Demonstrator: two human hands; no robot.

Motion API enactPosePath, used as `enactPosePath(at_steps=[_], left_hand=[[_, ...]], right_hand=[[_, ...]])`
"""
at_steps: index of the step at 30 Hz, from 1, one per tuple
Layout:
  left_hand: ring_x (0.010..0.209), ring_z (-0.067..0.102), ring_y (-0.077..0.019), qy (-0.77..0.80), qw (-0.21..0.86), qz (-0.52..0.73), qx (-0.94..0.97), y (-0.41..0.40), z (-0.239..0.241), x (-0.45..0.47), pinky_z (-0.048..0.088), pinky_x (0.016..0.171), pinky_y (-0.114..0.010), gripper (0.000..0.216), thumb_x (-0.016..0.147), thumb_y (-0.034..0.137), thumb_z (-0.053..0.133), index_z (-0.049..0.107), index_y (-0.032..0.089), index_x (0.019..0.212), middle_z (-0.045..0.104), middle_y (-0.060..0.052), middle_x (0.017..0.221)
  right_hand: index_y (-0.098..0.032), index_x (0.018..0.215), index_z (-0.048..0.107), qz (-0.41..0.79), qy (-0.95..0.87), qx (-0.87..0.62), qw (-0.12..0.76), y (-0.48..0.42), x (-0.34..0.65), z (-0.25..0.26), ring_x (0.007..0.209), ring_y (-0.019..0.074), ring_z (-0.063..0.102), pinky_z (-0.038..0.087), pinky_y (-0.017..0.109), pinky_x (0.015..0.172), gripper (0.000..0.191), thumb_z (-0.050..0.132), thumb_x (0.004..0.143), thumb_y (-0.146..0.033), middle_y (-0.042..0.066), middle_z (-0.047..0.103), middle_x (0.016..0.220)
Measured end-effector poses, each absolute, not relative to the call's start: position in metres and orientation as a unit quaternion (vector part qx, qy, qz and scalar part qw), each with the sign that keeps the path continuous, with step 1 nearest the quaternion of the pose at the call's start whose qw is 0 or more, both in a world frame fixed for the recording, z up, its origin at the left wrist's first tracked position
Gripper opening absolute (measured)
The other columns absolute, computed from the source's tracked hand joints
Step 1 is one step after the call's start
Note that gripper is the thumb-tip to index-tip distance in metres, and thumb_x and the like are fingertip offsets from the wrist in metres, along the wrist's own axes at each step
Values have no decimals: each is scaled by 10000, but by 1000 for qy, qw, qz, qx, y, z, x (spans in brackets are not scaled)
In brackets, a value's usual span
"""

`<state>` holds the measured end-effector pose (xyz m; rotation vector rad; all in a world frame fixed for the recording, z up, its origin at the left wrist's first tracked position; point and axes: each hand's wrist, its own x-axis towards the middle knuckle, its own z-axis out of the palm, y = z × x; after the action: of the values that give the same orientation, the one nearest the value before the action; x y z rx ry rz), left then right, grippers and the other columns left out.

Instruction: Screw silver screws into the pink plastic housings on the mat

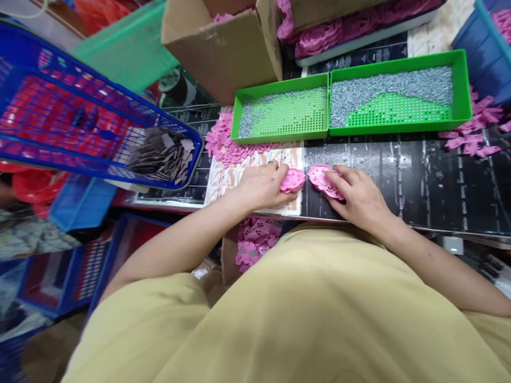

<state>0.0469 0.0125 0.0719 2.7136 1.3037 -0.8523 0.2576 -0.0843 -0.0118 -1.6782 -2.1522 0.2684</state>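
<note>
A left hand (pixel 261 186) and a right hand (pixel 359 198) each press a pink disc (pixel 293 181) (pixel 322 178) on the table (pixel 439 181). Behind them sit two green trays (pixel 281 114) (pixel 395 93) of small grey pins. A blue basket (pixel 80 127) is at left.

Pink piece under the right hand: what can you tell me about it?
The pink piece is a flat, roundish disc with a scalloped edge, plastic or rubber by its look, small dark dots on top. It lies on the black sheet near its front edge. The right hand covers its right half, fingers on top. A similar piece in the left hand sits just beside it, apart.
</note>
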Motion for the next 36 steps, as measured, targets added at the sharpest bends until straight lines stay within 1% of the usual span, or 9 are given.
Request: enactPosePath(at_steps=[5, 8, 11, 15, 20, 23, 28, 31, 36], left_hand=[[1084, 676, -360, 442, 4, -211, 872, 0, 60, 64, 514, 846, -387, 774, 925, 669, 540, 447, 99, 1440, 672, -205, 1202], [1067, 681, -361, 448, 10, -191, 874, -6, 56, 73, 510, 841, -396, 861, 930, 682, 515, 321, 114, 1547, 683, -213, 1174], [1070, 679, -360, 450, 14, -184, 874, -8, 54, 76, 505, 845, -404, 824, 962, 620, 483, 226, 164, 1598, 671, -204, 1207], [1138, 658, -362, 464, 27, -171, 869, -9, 54, 75, 499, 905, -430, 739, 971, 541, 481, 267, 196, 1589, 657, -186, 1264], [1137, 665, -354, 487, 54, -157, 858, -13, 51, 79, 503, 921, -435, 747, 978, 631, 423, 317, 184, 1566, 683, -179, 1248], [1105, 682, -333, 503, 61, -138, 851, -14, 50, 80, 502, 913, -420, 740, 992, 635, 376, 298, 185, 1574, 711, -164, 1202], [1076, 680, -337, 567, 24, -122, 814, -10, 57, 61, 488, 869, -404, 808, 979, 692, 277, 230, 183, 1605, 716, -165, 1189], [1063, 676, -346, 589, 4, -151, 794, -10, 58, 43, 471, 844, -393, 804, 980, 672, 267, 216, 174, 1609, 718, -177, 1170], [1010, 693, -342, 580, 9, -179, 795, -16, 47, 36, 465, 812, -387, 782, 987, 659, 251, 254, 172, 1600, 725, -186, 1119]], right_hand=[[-163, 1270, 629, -10, -742, -639, 204, -93, 267, -14, 1032, 303, 620, 565, 468, 884, 418, 551, 916, -373, 171, 637, 1268], [-152, 1262, 630, -31, -735, -647, 201, -97, 271, -14, 1006, 306, 626, 572, 462, 855, 467, 581, 899, -441, 175, 647, 1251], [-163, 1294, 608, -31, -730, -652, 202, -99, 270, -11, 1031, 318, 620, 563, 465, 856, 533, 612, 870, -486, 166, 640, 1283], [-166, 1309, 601, -26, -716, -671, 189, -99, 267, -7, 1002, 316, 621, 548, 447, 814, 500, 586, 879, -420, 155, 669, 1240], [-175, 1265, 632, -3, -701, -697, 152, -98, 261, -2, 1001, 335, 619, 535, 444, 750, 472, 597, 877, -444, 166, 655, 1265], [-172, 1260, 632, 6, -696, -701, 153, -98, 258, 0, 1025, 335, 625, 535, 440, 774, 511, 613, 870, -503, 173, 652, 1258], [-169, 1242, 625, 24, -675, -711, 197, -101, 268, 3, 1097, 297, 631, 524, 402, 866, 545, 534, 901, -584, 163, 653, 1245], [-174, 1244, 629, -11, -651, -732, 201, -105, 286, 1, 1113, 304, 633, 526, 416, 902, 568, 506, 907, -614, 156, 662, 1236], [-171, 1199, 673, -83, -650, -739, 157, -115, 306, -7, 979, 329, 644, 535, 459, 829, 569, 537, 886, -626, 151, 700, 1185]])
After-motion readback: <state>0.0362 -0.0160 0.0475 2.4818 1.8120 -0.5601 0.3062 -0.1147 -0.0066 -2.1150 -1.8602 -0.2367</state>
